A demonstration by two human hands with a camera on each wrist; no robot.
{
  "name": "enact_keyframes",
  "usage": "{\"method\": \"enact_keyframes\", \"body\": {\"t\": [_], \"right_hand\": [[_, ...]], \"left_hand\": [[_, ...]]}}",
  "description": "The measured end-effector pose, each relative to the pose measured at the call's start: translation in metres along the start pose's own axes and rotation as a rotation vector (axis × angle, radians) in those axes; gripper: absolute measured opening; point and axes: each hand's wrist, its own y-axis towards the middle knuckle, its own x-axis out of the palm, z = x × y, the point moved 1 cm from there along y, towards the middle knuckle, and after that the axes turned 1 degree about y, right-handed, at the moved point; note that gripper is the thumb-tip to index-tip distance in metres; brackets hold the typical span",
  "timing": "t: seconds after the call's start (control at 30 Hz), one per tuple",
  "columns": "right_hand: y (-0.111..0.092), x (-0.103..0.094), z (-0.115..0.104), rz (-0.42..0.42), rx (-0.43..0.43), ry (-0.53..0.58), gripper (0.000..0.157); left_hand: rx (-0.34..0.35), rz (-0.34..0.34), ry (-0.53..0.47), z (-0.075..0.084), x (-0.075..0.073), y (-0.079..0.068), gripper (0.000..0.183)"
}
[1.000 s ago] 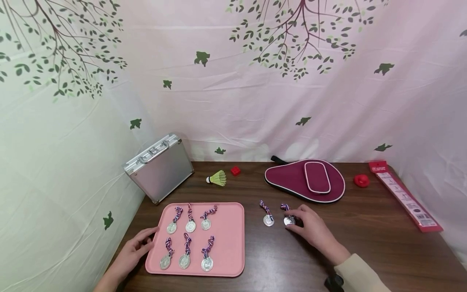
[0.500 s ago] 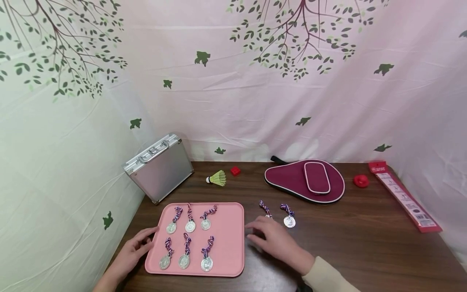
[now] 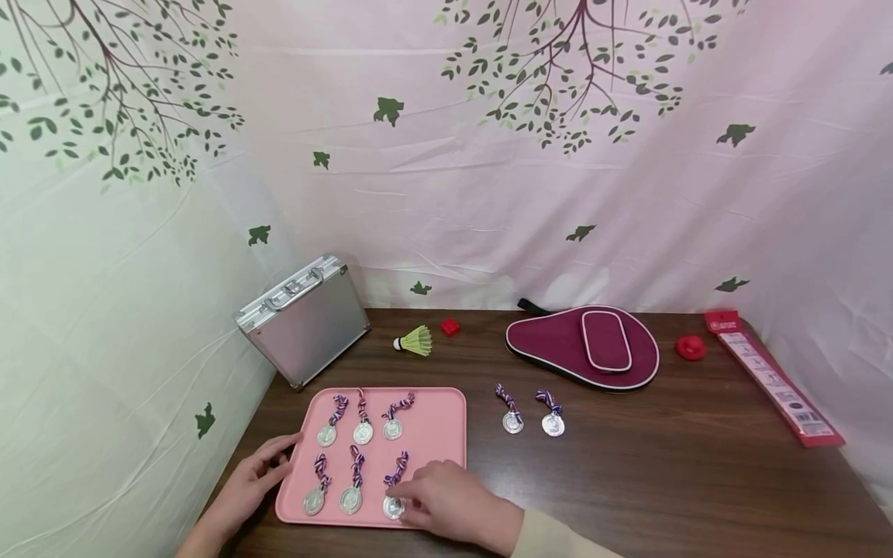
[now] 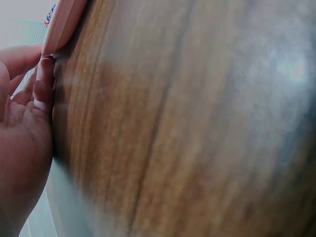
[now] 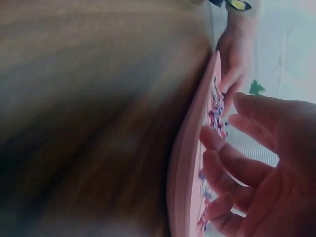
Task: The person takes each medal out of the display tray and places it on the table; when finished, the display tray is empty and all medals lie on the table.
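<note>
In the head view my right hand (image 3: pixel 456 504) is over the lower right of a pink tray (image 3: pixel 439 434). Its thumb and index finger come to either side of a silver medal (image 3: pixel 393 508) with a knotted striped ribbon; contact is hard to tell. The right wrist view has the fingers loosely bent and apart. My left hand (image 3: pixel 251 480) touches the tray's left rim with its fingertips, which the left wrist view also catches. Several more medals lie on the tray in two rows, including one at upper right (image 3: pixel 393 428).
Two medals (image 3: pixel 512 422) (image 3: pixel 553 424) lie on the brown table right of the tray. Behind stand a silver case (image 3: pixel 314 325), a yellow shuttlecock (image 3: pixel 416 341), a red block (image 3: pixel 449 327) and a maroon racket case (image 3: pixel 558 341). Farther right are a red ring-shaped object (image 3: pixel 691 347) and a long red packet (image 3: pixel 774 380).
My right hand has gone left, from the rightmost medal on the table to the lower-right medal on the tray. The medals look unmoved, and my left hand stays at the rim.
</note>
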Motion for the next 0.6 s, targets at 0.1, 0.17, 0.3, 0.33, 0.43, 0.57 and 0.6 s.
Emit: {"method": "enact_keyframes", "body": {"t": [0.1,0.17,0.3,0.33,0.43,0.57,0.6], "right_hand": [[0.005,0.008,-0.006,-0.038,-0.002,-0.048,0.028],[0.008,0.011,-0.009,-0.059,0.012,-0.07,0.028],[0.011,0.016,-0.013,-0.085,0.046,-0.12,0.022],[0.011,0.017,-0.014,-0.088,0.055,-0.121,0.02],[0.012,0.019,-0.014,-0.088,0.083,-0.117,0.017],[0.013,0.019,-0.014,-0.073,0.106,-0.121,0.019],[0.013,0.019,-0.014,-0.073,0.108,-0.119,0.02]], "left_hand": [[-0.005,-0.001,0.0,0.0,0.0,0.0,0.041],[-0.009,0.001,0.001,0.0,0.0,0.0,0.041],[-0.01,-0.003,-0.001,0.0,0.0,-0.001,0.041],[-0.009,-0.005,-0.001,0.0,0.0,0.0,0.041],[-0.008,-0.005,-0.001,0.001,0.0,0.0,0.041],[-0.014,0.0,0.001,0.001,0.0,0.0,0.041],[-0.015,-0.001,0.002,0.001,0.0,0.0,0.041]]}}
